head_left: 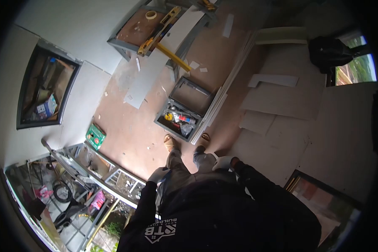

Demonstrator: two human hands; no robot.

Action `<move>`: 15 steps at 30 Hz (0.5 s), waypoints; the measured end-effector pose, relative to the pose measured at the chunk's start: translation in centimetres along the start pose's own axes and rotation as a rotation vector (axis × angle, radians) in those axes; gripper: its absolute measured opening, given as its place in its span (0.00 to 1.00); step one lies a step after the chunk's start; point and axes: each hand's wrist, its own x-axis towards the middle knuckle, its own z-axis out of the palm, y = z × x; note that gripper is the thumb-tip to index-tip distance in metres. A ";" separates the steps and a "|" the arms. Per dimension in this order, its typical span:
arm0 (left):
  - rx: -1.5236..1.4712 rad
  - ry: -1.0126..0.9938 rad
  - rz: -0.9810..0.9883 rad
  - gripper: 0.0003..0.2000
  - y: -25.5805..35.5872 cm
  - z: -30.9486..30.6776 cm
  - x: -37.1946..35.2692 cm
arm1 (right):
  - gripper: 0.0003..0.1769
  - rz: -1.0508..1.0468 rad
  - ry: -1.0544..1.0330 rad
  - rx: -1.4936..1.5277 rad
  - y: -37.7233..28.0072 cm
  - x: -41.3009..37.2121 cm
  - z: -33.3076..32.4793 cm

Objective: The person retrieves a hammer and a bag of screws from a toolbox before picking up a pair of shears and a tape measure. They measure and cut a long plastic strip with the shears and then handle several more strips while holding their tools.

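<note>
My left hand (158, 174), in a light glove, rests beside my left thigh; its fingers are too small and unclear to read. Against the upper right thigh of my grey trousers (177, 161) lies my right hand (223, 163), also gloved, with its fingers not clearly visible. No held object can be made out in either. In front of my feet an open toolbox (180, 122) stands on the floor, with a red and blue can, something yellow and a clear plastic bag inside.
Long white strips (222, 98) lie beside the toolbox. A green box (95, 136) is by the left wall. Farther ahead, a metal-framed bench (134, 31) carries a tape roll and yellow levels. Pale boards (277, 92) cover the right side. Metal framing (109, 178) stands at lower left.
</note>
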 end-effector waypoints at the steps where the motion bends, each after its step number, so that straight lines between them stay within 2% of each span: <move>1: -0.108 -0.013 -0.090 0.14 3.9 0.3 -3.2 | 0.27 -0.057 -0.083 0.014 -0.7 -1.6 -1.2; 3: -0.327 -0.026 -0.049 0.16 2.9 0.7 -6.3 | 0.26 -0.167 -0.273 0.055 -1.7 -3.3 -2.9; 4: -0.283 0.008 -0.032 0.14 6.2 0.7 -9.6 | 0.25 -0.167 -0.306 0.018 -1.9 -4.0 -2.9; 5: -0.262 -0.049 -0.063 0.14 4.6 0.2 -10.1 | 0.25 -0.168 -0.337 -0.016 -2.2 -4.5 -2.8; 7: -0.230 -0.042 -0.055 0.14 2.0 0.6 -10.7 | 0.24 -0.168 -0.387 -0.068 -2.5 -4.8 -2.4; 10: -0.163 -0.097 -0.116 0.16 0.7 1.6 -9.3 | 0.23 -0.166 -0.417 -0.070 -3.6 -4.3 -1.6; 13: 0.144 -0.068 0.076 0.18 0.7 1.7 -5.6 | 0.23 -0.167 -0.398 -0.033 -6.5 -2.7 -2.4; 14: 0.234 -0.082 0.024 0.23 -0.5 1.5 -3.3 | 0.24 -0.175 -0.409 -0.047 -7.5 -1.6 -2.6; 15: 0.244 -0.012 0.035 0.22 0.5 1.1 -2.3 | 0.24 -0.183 -0.419 -0.062 -8.1 -0.5 -2.6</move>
